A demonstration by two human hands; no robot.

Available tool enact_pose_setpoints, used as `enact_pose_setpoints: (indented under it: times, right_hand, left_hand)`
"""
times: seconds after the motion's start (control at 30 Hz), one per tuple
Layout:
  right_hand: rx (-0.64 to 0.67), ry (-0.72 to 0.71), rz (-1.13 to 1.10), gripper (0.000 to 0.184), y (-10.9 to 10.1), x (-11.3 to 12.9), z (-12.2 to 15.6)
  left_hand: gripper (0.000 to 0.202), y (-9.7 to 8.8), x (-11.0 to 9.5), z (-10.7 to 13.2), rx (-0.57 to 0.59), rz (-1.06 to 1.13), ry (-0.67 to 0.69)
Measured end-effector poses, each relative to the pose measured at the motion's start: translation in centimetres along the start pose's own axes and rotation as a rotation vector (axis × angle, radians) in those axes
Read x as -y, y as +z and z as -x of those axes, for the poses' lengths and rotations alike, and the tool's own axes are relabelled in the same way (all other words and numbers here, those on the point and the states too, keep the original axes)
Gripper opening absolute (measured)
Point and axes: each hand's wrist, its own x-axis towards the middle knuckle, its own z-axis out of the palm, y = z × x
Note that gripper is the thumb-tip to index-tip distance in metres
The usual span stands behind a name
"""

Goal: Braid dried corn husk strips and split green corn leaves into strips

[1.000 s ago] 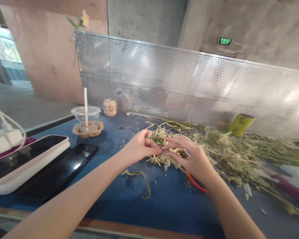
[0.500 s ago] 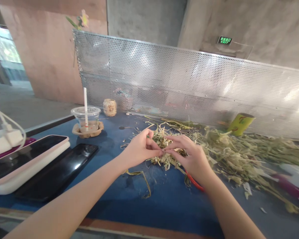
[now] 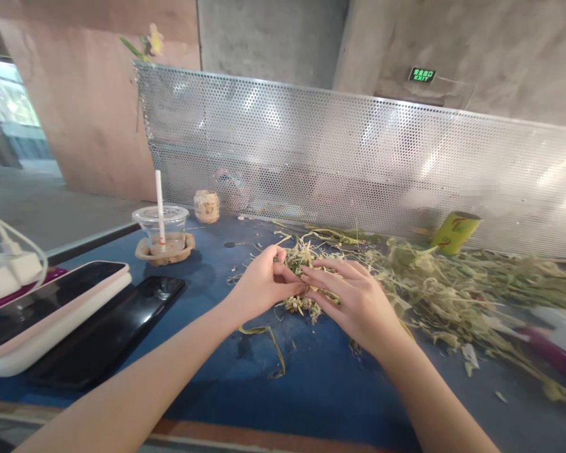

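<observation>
A heap of dried, pale green plant scraps (image 3: pixel 306 304) lies on the blue table (image 3: pixel 321 377). Over its near edge, my left hand (image 3: pixel 268 277) pinches with thumb and forefinger; whatever is between those fingertips is too small to make out. My right hand (image 3: pixel 353 292) has its fingers stretched and apart above the heap, their tips close to the left fingertips. To the right spreads a larger pile of dried leafy stems (image 3: pixel 434 283). One curled dry strip (image 3: pixel 276 352) lies in front of my left hand.
Phones, one black (image 3: pixel 117 321) and one pink-edged (image 3: pixel 51 305), lie at left beside white chargers (image 3: pixel 19 267). Behind are a lidded plastic cup (image 3: pixel 163 223) with a straw, a small woven-looking jar (image 3: pixel 206 206) and a perforated metal screen (image 3: pixel 287 145). A yellow-green tube (image 3: pixel 455 233) leans at right.
My right hand has shifted slightly left and its fingers have spread out of a pinch. The red curved thing under my right wrist is now hidden. My left hand stays pinched.
</observation>
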Motion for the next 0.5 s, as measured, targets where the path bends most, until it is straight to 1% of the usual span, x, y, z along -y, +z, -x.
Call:
enact_pose_setpoints:
  times: [0.27, 0.4, 0.5]
  right_hand:
    - [-0.009, 0.032, -0.087, 0.021, 0.46, 0.0, -0.1]
    - [-0.036, 0.031, -0.155, 0.019, 0.39, -0.03, -0.2]
    - [0.005, -0.004, -0.204, 0.02, 0.27, -0.27, -0.27]
  left_hand:
    - [0.037, 0.07, -0.32, 0.16, -0.025, -0.09, 0.047]
    - [0.039, -0.04, -0.1, 0.01, -0.021, -0.018, -0.003]
    - [0.04, -0.2, 0.11, -0.07, -0.021, 0.046, -0.047]
